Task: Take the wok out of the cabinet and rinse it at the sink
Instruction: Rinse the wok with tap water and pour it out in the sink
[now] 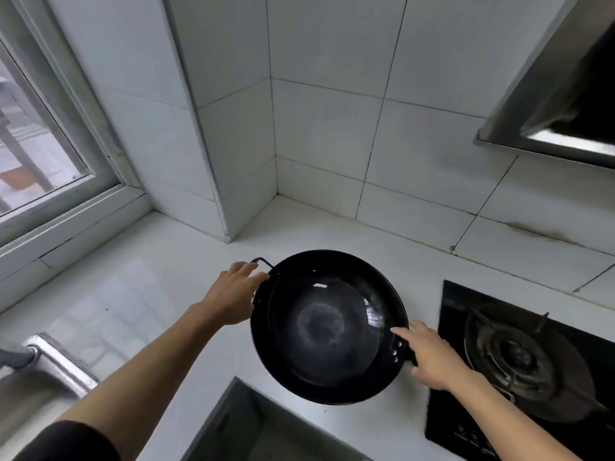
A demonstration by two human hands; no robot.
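1. Head view: the round black steel wok (329, 327) is out of the cabinet, held level above the white stone bench (139, 294), between the stainless sink (50, 371) at lower left and the black gas hob (519, 357) at right.
2. The left hand (233, 294) curls its grip round the wok's far loop handle; the right hand (432, 354) clasps the near riveted handle, forefinger along the rim.
3. Carrying it leftward to the sink likely comes next: keep both handles clasped, rim level, clear of the bench edge.
4. Lower it gently into the basin before reaching for water.
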